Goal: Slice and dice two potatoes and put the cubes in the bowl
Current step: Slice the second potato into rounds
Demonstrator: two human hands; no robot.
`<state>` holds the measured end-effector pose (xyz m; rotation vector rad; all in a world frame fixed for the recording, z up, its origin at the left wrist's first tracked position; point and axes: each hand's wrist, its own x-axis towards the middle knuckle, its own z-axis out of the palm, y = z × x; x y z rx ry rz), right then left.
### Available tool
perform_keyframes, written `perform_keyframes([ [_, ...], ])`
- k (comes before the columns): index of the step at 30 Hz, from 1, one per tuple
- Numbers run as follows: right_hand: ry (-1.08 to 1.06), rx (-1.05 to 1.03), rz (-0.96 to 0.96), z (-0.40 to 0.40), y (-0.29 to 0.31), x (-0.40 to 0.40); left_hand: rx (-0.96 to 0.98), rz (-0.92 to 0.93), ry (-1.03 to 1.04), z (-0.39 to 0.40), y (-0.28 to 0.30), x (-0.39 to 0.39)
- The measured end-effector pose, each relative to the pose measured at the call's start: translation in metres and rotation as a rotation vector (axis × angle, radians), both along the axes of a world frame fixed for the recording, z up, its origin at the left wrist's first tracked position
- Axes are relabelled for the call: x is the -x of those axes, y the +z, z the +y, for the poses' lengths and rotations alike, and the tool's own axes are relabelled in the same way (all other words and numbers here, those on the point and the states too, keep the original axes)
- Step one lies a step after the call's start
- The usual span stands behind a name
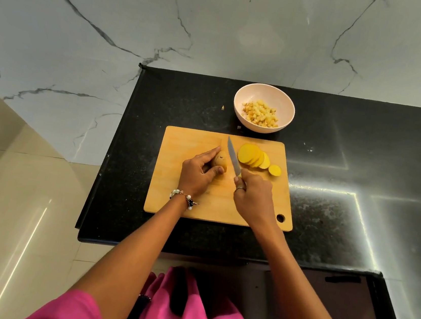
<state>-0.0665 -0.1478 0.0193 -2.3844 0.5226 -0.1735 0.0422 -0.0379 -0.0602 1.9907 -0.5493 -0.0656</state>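
Potato slicing is in progress on the cutting board (186, 196), a flat rectangular slab of pale wood with rounded corners and a hanging hole at its 5 o'clock corner. The board lies on the bench (330, 213), a black speckled stone with a glossy, reflective finish.

Nearest on the board, the right hand (254, 192) wraps its fingers fully around the handle of the knife (233, 159). The narrow steel blade points toward 11 o'clock, its edge just to the right of the potato. This position appears to set up the next cut.

At 9 o'clock from the blade, the left hand (197, 172) pinches the potato (220, 162) between thumb and curled fingers. The piece is a brown-skinned end stub, rounded and matte. The grip sits on the far-left end, probably to keep the fingers clear of the blade and stop the stub rolling.

At 3 o'clock from the blade, the slices (254, 157) lie overlapped in a fan, yellow, round, thin and moist-looking. They are kept aside, presumably for dicing.

At 12 o'clock beyond the board stands the bowl (240, 102), smooth and pale pink. It holds the cubes (261, 115), small, irregular and yellow.
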Motion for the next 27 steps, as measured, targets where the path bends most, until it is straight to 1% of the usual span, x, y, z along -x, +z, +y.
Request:
perform_keyframes([
  [4, 0.063, 0.118, 0.118, 0.009, 0.002, 0.000, 0.019, 0.012, 0.002, 0.000, 0.001, 0.000],
  [10, 0.057, 0.183, 0.219, 0.016, 0.002, -0.002, 0.024, 0.006, -0.003, -0.001, 0.001, 0.000],
  [17, 0.040, 0.234, 0.240, 0.027, 0.005, 0.000, 0.011, -0.020, 0.014, -0.003, 0.000, 0.001],
  [22, 0.025, 0.345, 0.237, 0.037, 0.014, 0.004, 0.011, -0.023, 0.018, -0.004, 0.000, 0.001],
  [27, 0.059, 0.418, 0.216, 0.047, 0.023, -0.001, 0.004, -0.032, 0.042, -0.005, 0.003, 0.002],
])
